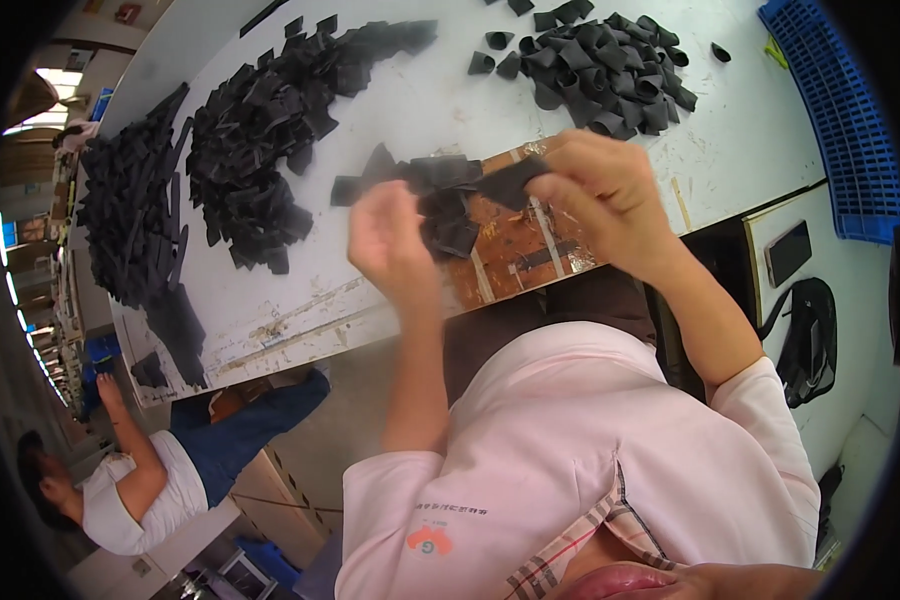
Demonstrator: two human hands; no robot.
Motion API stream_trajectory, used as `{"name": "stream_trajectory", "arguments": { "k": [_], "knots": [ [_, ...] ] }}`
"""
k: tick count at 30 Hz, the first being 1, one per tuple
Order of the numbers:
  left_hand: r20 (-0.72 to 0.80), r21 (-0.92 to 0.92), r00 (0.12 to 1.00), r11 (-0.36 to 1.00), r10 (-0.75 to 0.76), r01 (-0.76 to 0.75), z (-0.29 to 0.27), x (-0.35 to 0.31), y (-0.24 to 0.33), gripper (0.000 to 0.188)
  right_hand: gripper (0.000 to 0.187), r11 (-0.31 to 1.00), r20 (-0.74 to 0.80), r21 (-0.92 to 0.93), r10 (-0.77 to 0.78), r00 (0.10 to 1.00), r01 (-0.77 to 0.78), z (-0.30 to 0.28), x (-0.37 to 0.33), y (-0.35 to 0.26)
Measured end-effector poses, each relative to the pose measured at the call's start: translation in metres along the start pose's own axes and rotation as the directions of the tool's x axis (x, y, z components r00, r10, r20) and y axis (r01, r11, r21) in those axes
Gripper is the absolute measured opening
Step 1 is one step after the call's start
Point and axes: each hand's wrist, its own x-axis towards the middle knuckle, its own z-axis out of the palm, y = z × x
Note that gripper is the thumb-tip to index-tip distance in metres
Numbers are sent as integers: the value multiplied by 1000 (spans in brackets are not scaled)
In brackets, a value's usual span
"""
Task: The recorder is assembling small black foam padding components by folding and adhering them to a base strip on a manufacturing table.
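Note:
My right hand (610, 198) pinches a flat black piece of material (511, 184) between thumb and fingers, above a worn brown board (518, 243) at the table's front edge. To its left is my left hand (383, 238), raised and smeared by motion, so I cannot make out its fingers or anything in them. Several loose black pieces (450, 228) lie beside it, partly on the board. Beyond my right hand is a heap of black pieces curled into small open cones (610, 78).
Large heaps of flat black pieces (255, 140) and black strips (130, 205) cover the white table's left side. A blue plastic basket (845, 130) stands at the right, near a phone (789, 252) and a black bag (808, 340). Another person (155, 490) is at the lower left.

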Motion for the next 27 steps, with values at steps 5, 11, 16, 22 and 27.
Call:
{"name": "stream_trajectory", "arguments": {
  "k": [5,11,16,22,27],
  "knots": [
    [-273,549,954,794,-124,260,-102,92,-100,33,47,484,-43,850,457,888,-208,0,8,10],
    [29,855,992,517,-120,38,-113,114,-116,27,28,559,240,564,593,769,-608,22,-46,3],
    [-30,418,998,906,-54,61,-87,74,-65,10,24,945,279,31,305,911,-326,45,-54,-8],
    [393,-161,856,892,-336,423,-29,-24,2,10,28,930,47,110,347,937,-350,59,-38,-10],
    [254,-253,919,896,-302,365,-5,-46,7,12,24,981,-93,-116,147,985,-158,54,-47,-1]
  ]
}}
